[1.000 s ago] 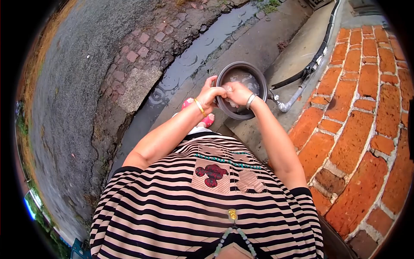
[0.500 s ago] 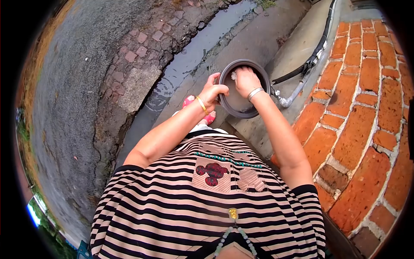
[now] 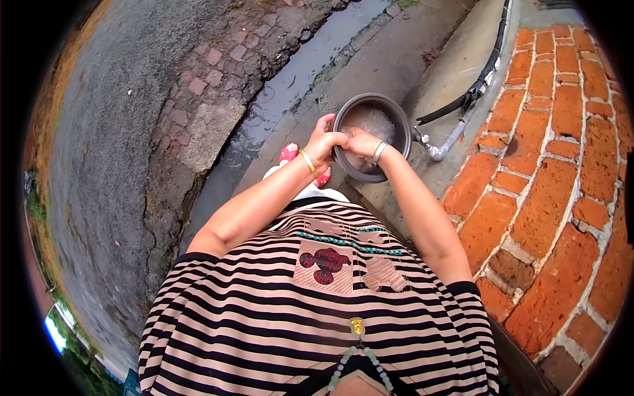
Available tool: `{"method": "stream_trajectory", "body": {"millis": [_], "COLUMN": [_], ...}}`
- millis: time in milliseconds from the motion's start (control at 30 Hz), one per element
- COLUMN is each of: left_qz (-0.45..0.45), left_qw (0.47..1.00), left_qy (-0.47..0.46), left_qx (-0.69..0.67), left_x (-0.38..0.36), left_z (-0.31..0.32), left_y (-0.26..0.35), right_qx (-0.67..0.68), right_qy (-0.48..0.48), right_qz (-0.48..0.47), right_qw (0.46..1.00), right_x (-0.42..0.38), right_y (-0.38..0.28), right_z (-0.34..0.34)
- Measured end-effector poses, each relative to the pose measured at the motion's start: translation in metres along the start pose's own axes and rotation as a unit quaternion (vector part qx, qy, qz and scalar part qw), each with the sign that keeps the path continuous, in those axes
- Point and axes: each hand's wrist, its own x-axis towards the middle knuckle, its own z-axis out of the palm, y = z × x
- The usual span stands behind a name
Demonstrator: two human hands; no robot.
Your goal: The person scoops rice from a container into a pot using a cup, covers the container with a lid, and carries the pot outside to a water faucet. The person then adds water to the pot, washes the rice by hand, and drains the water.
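A dark grey round pot [image 3: 371, 177] with cloudy, bubbly water [image 3: 374, 121] inside is held out in front of me. My left hand [image 3: 323, 143] grips its left rim, thumb over the edge and fingers along the outside wall. Inside the pot, against the left part of the inner wall, is my right hand [image 3: 362, 143]. Its fingers are curled and partly hidden, so whatever they hold does not show. The two hands are close together at the rim.
A water-filled gutter [image 3: 284, 96] runs on the left beside broken paving. On the right, a black hose [image 3: 462, 102] and a grey pipe [image 3: 449, 145] lie by a red brick wall [image 3: 528, 198]. Below the pot is a shoe [image 3: 288, 153].
My right hand has moved from the pot's far right side to its left inner wall. A whitish bit seen at its fingers before is now hidden. The water looks stirred.
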Motion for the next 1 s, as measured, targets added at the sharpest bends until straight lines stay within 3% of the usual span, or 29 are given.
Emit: {"method": "stream_trajectory", "body": {"millis": [67, 167, 200, 333, 467, 567, 667, 767, 900, 1000], "left_qz": [0.012, 0.031, 0.032, 0.03, 0.032, 0.03, 0.029, 0.024, 0.015, 0.009], "left_qw": [1.0, 0.999, 0.999, 0.999, 0.999, 1.0, 1.0, 1.0, 1.0, 1.0], "left_qy": [-0.007, -0.014, -0.014, -0.014, -0.012, -0.006, -0.004, -0.004, 0.01, 0.014], "left_qx": [0.0, -0.006, -0.001, 0.001, -0.001, 0.001, -0.001, 0.0, 0.014, 0.009], "left_x": [-0.002, -0.004, -0.005, -0.004, 0.0, 0.001, 0.001, 0.003, 0.0, 0.001], "left_z": [-0.002, 0.004, 0.005, 0.006, 0.003, 0.002, 0.001, -0.001, 0.003, 0.002], "left_y": [0.004, 0.011, 0.013, 0.018, 0.022, 0.023, 0.024, 0.023, 0.028, 0.026], "right_qx": [0.059, 0.044, 0.03, -0.063, -0.109, -0.21, -0.348, -0.376, -0.372, -0.274], "right_qy": [0.038, 0.09, 0.164, 0.274, 0.326, 0.315, 0.318, 0.276, 0.194, 0.111], "right_qz": [-0.047, -0.073, -0.121, -0.097, -0.023, -0.014, -0.127, -0.134, 0.002, 0.04], "right_qw": [0.996, 0.992, 0.979, 0.955, 0.939, 0.926, 0.873, 0.874, 0.908, 0.954], "right_x": [-0.005, -0.009, -0.005, -0.006, -0.015, -0.023, -0.014, -0.011, -0.006, -0.01], "right_y": [-0.012, -0.032, -0.029, -0.034, -0.05, -0.059, -0.044, -0.036, -0.031, -0.033], "right_z": [0.0, -0.014, -0.013, -0.02, -0.028, -0.031, -0.033, -0.039, -0.039, -0.035]}}
